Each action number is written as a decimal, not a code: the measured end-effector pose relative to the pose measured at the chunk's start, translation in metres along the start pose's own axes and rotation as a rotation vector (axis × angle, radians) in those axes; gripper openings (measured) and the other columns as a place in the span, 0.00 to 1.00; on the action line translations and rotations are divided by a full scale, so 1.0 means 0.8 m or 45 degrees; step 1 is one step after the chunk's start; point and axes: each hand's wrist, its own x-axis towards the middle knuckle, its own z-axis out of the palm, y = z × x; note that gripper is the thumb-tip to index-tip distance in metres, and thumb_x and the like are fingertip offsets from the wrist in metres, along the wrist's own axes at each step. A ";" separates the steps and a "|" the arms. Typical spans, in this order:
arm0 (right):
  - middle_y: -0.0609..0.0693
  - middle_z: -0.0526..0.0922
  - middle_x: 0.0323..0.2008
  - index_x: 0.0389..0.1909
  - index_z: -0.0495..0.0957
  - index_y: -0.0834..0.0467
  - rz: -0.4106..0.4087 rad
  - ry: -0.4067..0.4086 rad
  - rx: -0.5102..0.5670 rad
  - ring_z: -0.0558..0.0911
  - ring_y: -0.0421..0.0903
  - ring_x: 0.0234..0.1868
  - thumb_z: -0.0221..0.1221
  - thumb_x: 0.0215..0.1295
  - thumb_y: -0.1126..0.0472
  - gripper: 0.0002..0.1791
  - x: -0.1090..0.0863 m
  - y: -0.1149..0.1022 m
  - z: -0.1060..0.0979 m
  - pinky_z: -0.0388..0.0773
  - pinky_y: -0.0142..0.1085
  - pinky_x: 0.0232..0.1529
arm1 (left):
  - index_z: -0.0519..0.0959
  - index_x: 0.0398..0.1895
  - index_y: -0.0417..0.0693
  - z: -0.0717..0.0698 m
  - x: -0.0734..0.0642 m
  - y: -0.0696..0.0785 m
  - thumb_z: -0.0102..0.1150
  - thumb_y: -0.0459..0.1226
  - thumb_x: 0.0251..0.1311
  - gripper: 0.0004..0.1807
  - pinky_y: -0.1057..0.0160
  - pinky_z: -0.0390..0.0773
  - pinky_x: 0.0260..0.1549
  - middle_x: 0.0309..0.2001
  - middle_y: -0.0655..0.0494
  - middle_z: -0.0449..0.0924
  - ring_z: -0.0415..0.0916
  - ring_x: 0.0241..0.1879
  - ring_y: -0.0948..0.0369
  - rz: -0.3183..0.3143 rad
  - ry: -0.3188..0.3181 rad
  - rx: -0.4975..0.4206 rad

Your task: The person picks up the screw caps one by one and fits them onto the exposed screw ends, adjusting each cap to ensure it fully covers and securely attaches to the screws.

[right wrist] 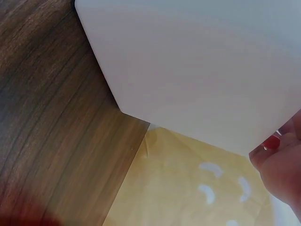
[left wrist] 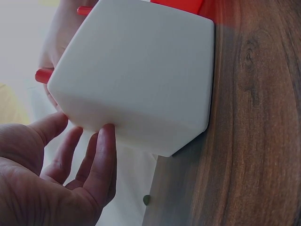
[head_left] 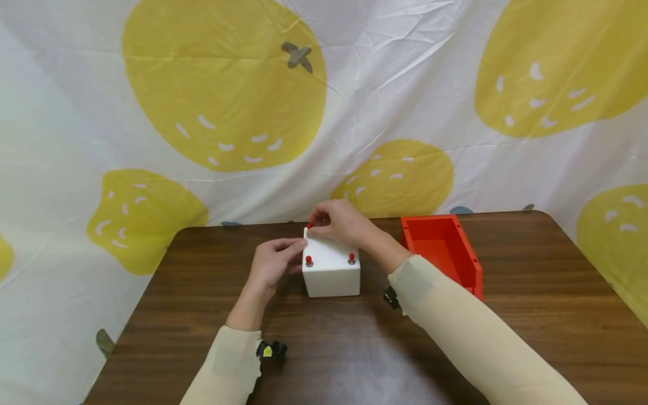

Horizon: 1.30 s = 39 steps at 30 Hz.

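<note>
A white box (head_left: 331,281) stands on the table, with small red-topped pegs in its upper face. Two of them, the near-left peg (head_left: 309,260) and near-right peg (head_left: 351,258), show metal at their bases. At the far-left corner my right hand (head_left: 344,222) pinches another red-topped peg (head_left: 310,225) between thumb and fingers; its lower part is hidden. My left hand (head_left: 273,260) rests against the box's left side, fingertips touching the wall and thumb at the top edge. In the left wrist view these fingers (left wrist: 106,165) are only slightly bent. The far-right corner is hidden behind my right hand.
To the right of the box, a red open bin (head_left: 442,250) sits on the brown wooden table (head_left: 324,349), partly behind my right forearm. A white cloth with yellow fruit print (head_left: 228,84) hangs just beyond the table's back edge.
</note>
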 end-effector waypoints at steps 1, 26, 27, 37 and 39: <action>0.46 0.86 0.34 0.42 0.87 0.58 0.000 -0.001 0.005 0.82 0.43 0.37 0.75 0.66 0.58 0.10 -0.001 0.001 -0.001 0.82 0.36 0.41 | 0.87 0.54 0.37 0.001 -0.001 0.000 0.73 0.41 0.69 0.18 0.57 0.91 0.41 0.52 0.43 0.87 0.87 0.46 0.53 -0.004 -0.002 -0.002; 0.50 0.86 0.50 0.56 0.84 0.59 -0.031 0.054 -0.035 0.84 0.54 0.55 0.72 0.70 0.53 0.20 -0.046 -0.012 -0.037 0.82 0.49 0.61 | 0.87 0.54 0.39 0.004 0.000 0.001 0.73 0.43 0.69 0.19 0.50 0.89 0.48 0.53 0.44 0.86 0.87 0.46 0.53 0.010 0.017 0.057; 0.50 0.86 0.51 0.56 0.84 0.59 -0.025 0.058 -0.050 0.84 0.54 0.55 0.72 0.70 0.52 0.20 -0.049 -0.014 -0.040 0.82 0.49 0.61 | 0.87 0.54 0.40 0.004 0.000 0.001 0.73 0.43 0.68 0.19 0.51 0.90 0.47 0.53 0.44 0.86 0.87 0.46 0.53 0.013 0.021 0.063; 0.51 0.86 0.47 0.54 0.84 0.58 -0.103 0.104 -0.203 0.82 0.51 0.47 0.74 0.68 0.55 0.18 -0.084 -0.022 -0.061 0.83 0.45 0.53 | 0.87 0.52 0.39 0.006 -0.002 0.001 0.73 0.43 0.68 0.18 0.56 0.91 0.40 0.51 0.44 0.86 0.87 0.43 0.55 0.032 0.038 0.088; 0.51 0.87 0.48 0.53 0.84 0.57 -0.100 0.108 -0.205 0.82 0.51 0.47 0.73 0.68 0.54 0.18 -0.091 -0.022 -0.065 0.84 0.45 0.53 | 0.87 0.52 0.40 0.006 -0.003 0.001 0.73 0.44 0.68 0.18 0.54 0.91 0.43 0.51 0.44 0.85 0.86 0.43 0.55 0.032 0.037 0.097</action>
